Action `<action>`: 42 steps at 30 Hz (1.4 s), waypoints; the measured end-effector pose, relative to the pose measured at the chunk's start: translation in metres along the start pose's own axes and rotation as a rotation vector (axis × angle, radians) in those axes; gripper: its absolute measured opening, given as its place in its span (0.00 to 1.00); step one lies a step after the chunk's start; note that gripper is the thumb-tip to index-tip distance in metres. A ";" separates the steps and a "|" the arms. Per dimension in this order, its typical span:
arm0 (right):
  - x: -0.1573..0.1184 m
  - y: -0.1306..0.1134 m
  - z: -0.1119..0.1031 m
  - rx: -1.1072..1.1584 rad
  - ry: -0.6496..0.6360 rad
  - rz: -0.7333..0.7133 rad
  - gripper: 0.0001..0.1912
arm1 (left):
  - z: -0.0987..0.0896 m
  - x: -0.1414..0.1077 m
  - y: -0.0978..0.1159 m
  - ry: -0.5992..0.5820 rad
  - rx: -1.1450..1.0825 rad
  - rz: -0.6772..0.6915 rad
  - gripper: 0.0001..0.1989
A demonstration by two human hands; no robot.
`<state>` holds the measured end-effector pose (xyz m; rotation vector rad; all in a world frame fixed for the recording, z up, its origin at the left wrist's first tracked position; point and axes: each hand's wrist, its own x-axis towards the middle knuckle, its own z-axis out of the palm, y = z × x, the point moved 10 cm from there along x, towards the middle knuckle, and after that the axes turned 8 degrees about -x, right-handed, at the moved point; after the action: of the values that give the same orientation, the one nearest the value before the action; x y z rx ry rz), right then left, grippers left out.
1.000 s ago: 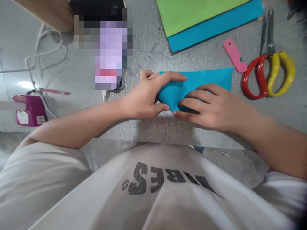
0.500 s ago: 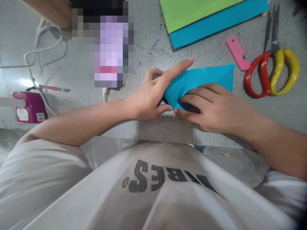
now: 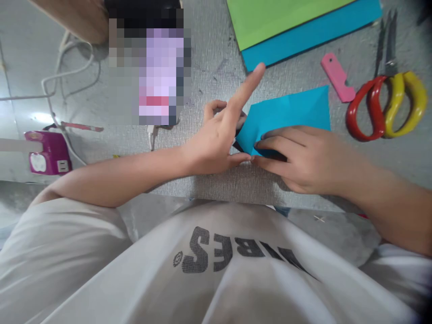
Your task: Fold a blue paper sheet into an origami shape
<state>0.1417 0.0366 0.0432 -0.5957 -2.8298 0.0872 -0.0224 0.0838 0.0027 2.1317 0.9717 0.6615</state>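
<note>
Socket block (image 3: pixel 56 150), magenta, far to the left of the folded blue paper (image 3: pixel 290 112), with white cable (image 3: pixel 20 97) trailing past it. Nearer to the paper on the same side, a lilac phone-like shape (image 3: pixel 158 76), blurred out, a white plug (image 3: pixel 151 135) at its lower end. At the paper's left end, left hand (image 3: pixel 216 139): half open, index finger stretched clear, thumb tip at the near corner, other fingers partly hidden behind the left edge — grip there impossible to tell. Next, the paper itself, on the grey tabletop (image 3: pixel 216 182) directly in front of the wearer, apparently mid-fold. Over its near edge, right hand (image 3: pixel 303 155): curled part-closed, fingers pinning the paper, thumb tip close to the same corner.

For a crisp crease, probably best to line up that corner first, pin the sheet firmly, then press outward along the fold without dragging. As for containers, only a shadowed hollow beside the paper's pinned fold — too dark inside for contents to show.

Beyond the paper's far edge, green sheet (image 3: pixel 286 20) atop blue sheet (image 3: pixel 313 32). Off its right end, pink notched tool (image 3: pixel 337 78), then scissors (image 3: pixel 375 110) with red and yellow handles.
</note>
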 end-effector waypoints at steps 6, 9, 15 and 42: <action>-0.003 0.000 -0.001 -0.113 0.019 0.005 0.20 | -0.004 -0.004 0.008 0.078 0.041 0.027 0.68; 0.001 -0.005 -0.005 -0.206 0.091 -0.029 0.17 | -0.001 -0.006 0.003 0.057 0.061 -0.023 0.60; 0.006 -0.012 -0.006 -0.199 0.146 -0.160 0.11 | 0.006 -0.004 -0.008 0.020 0.028 -0.099 0.44; -0.001 0.035 0.018 -0.034 0.033 0.252 0.31 | 0.001 0.002 0.016 0.041 0.225 -0.042 0.19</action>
<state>0.1517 0.0683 0.0217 -0.9491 -2.7151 0.0741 -0.0138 0.0770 0.0147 2.2923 1.1569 0.6008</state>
